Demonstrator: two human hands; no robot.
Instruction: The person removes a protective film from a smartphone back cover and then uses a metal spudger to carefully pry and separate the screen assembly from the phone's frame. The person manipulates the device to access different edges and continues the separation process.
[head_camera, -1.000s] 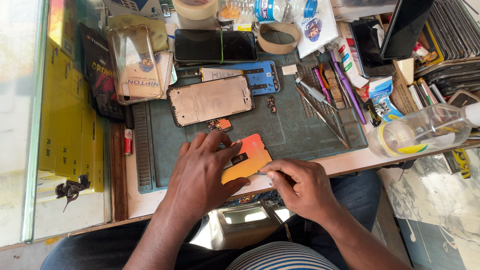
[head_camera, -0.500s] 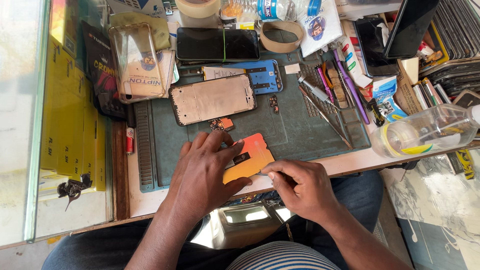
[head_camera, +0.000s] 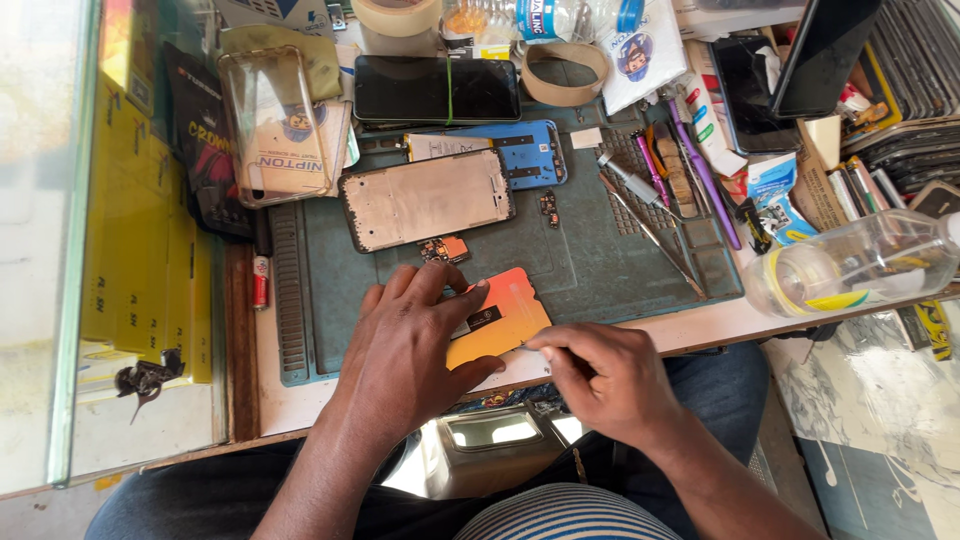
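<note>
Left hand spread flat, pinning the orange back cover on the mat at the desk's six o'clock edge, right hand pinching a thin tool at the cover's five o'clock rim; I judge it light, flexible, slippery, best held by the edges.

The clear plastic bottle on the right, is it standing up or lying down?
Lying down. The bottle rests on its side at the bench's right edge, its round base facing the camera.

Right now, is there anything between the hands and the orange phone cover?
No. The left hand lies flat on the orange phone cover, and the right hand touches its lower edge with a thin tool. Nothing visible stands between them.
</note>
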